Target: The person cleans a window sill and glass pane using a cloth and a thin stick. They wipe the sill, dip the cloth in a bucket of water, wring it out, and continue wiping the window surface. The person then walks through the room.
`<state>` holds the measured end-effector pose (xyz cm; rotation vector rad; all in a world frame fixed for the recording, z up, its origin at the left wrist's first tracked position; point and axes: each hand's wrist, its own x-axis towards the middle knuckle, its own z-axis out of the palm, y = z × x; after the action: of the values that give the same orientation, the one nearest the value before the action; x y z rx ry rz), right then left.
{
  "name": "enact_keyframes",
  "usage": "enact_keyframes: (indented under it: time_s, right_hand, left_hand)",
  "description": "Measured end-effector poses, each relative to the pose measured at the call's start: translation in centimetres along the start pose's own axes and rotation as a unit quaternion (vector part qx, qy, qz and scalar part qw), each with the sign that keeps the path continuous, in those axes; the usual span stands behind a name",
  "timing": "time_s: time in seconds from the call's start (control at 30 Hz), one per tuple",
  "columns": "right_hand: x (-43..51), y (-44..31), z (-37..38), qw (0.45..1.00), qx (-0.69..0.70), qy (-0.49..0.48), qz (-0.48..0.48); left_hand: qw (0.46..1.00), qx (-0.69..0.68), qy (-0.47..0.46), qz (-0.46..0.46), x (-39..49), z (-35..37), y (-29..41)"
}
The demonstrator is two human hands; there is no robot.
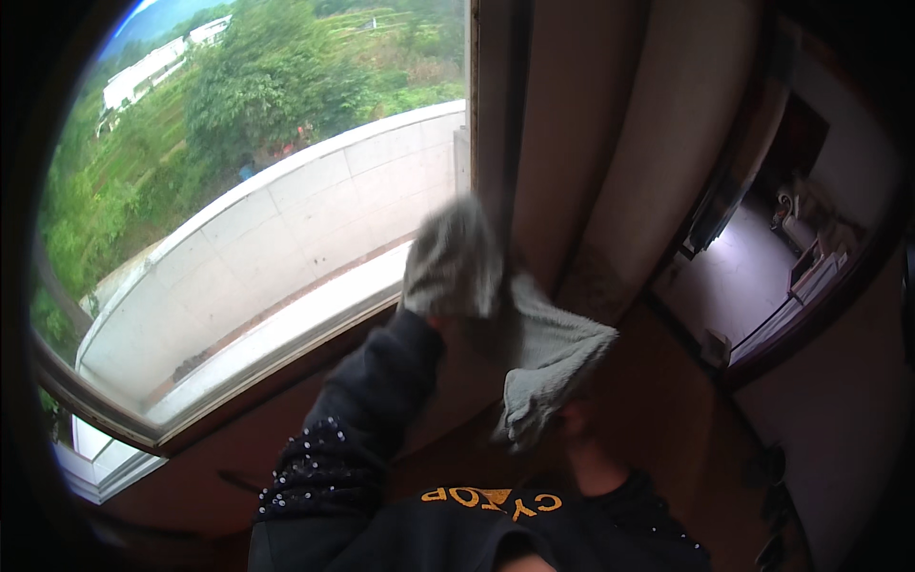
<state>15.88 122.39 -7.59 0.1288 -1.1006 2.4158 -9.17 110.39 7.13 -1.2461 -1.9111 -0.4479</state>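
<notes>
A grey cloth [561, 343] spans the space between my two hands. Its upper part is blurred and covers most of my left hand [437, 323], beside the lower right corner of the window glass, near the upright frame [473, 93]. Only a little skin shows below the cloth there, at the end of a dark sleeve. Folds of the cloth's lower part lie against my right hand [574, 415], which is dim and partly hidden, so its fingers cannot be made out. One corner of the cloth points out to the right.
The window's bottom frame [286, 342] runs down to the left, with a pale balcony wall [286, 207] and trees outside. Long curtains [665, 107] hang right of the window. Farther right, an opening shows a pale floor [743, 250] and furniture.
</notes>
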Motion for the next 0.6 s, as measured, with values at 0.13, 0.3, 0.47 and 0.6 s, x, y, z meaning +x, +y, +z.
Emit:
enact_keyframes:
  time_s: [0.13,0.3,0.47,0.6]
  right_hand:
    - [-0.2,-1.6,1.2,0.997,0.05,-0.036,0.035]
    - [1.2,-4.3,6.4,0.945,0.258,-0.135,0.149]
    - [3.1,-4.8,8.4,0.966,0.136,-0.155,0.154]
    - [3.6,-4.9,10.6,0.965,0.065,-0.18,0.177]
  left_hand:
    - [0.989,0.013,0.145,-0.011,7.9,-6.3,-1.8]
    - [0.99,-0.114,0.02,0.081,-2.0,1.7,-0.4]
    - [0.977,-0.19,-0.095,-0.012,-1.8,-3.1,3.0]
    - [0.958,-0.169,-0.216,-0.087,-4.5,-9.3,2.1]
